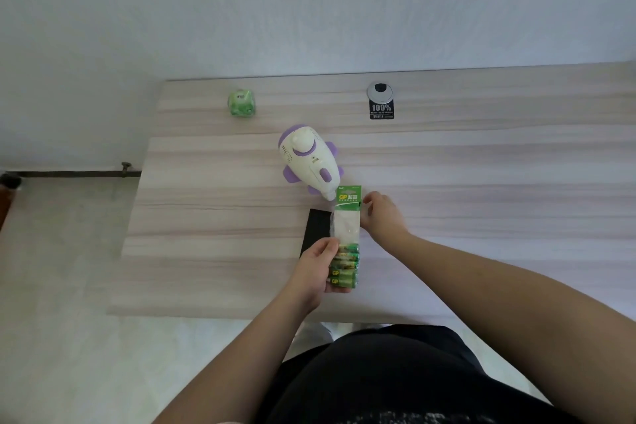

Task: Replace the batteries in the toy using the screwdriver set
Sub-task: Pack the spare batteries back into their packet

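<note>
**Battery pack held over the tabletop**

A green battery pack (347,241) is gripped at its lower end by the left hand (318,268), fingers curled round the batteries. Its upper right edge is pinched by the right hand (383,215). The white and purple toy (309,160) is laid near the middle of the tabletop (481,182), just beyond the pack. A black case (316,229) is partly hidden under the pack. A green cube (241,103) is set near the far edge.
</note>
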Demonstrator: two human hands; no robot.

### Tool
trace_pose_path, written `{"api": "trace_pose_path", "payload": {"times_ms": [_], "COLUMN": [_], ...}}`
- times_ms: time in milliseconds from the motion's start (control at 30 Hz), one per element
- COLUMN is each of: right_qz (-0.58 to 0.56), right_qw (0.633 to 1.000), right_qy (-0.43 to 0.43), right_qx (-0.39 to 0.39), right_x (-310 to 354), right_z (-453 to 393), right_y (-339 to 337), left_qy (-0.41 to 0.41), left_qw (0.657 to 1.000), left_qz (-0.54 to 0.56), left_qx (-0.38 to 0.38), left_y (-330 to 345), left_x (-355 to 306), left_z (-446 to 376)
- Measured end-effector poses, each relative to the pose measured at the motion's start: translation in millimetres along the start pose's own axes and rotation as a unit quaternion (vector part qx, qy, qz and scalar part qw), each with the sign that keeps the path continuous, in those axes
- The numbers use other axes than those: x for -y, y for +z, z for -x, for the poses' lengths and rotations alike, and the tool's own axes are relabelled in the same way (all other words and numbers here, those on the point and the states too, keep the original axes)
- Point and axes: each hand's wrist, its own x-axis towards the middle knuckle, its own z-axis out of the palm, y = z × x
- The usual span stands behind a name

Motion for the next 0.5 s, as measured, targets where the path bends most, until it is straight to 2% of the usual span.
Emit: {"api": "trace_pose_path", "payload": {"times_ms": [167,267,400,500], "right_qz": [0.103,0.115,0.011,-0.058], "right_qw": [0.995,0.993,0.999,0.998], "right_qy": [-0.012,-0.003,0.040,0.020], "right_qx": [-0.003,0.000,-0.017,-0.035], "right_x": [-6.5,-12.6,-22.6,-30.4], "right_z": [1.8,11.1,38.2,67.6], "right_y": [9.6,6.2,-6.5,-17.3], "left_qy": [-0.001,0.000,-0.006,-0.017], "left_qw": [1.000,0.999,0.999,0.998], "left_qz": [-0.016,-0.022,-0.017,-0.022], "left_qx": [0.018,0.031,0.047,0.059], "left_y": [-5.0,-6.4,-5.8,-2.5], "left_x": [-4.3,-7.0,-11.0,-14.7], "left_z": [0.5,0.4,0.7,0.7]}}
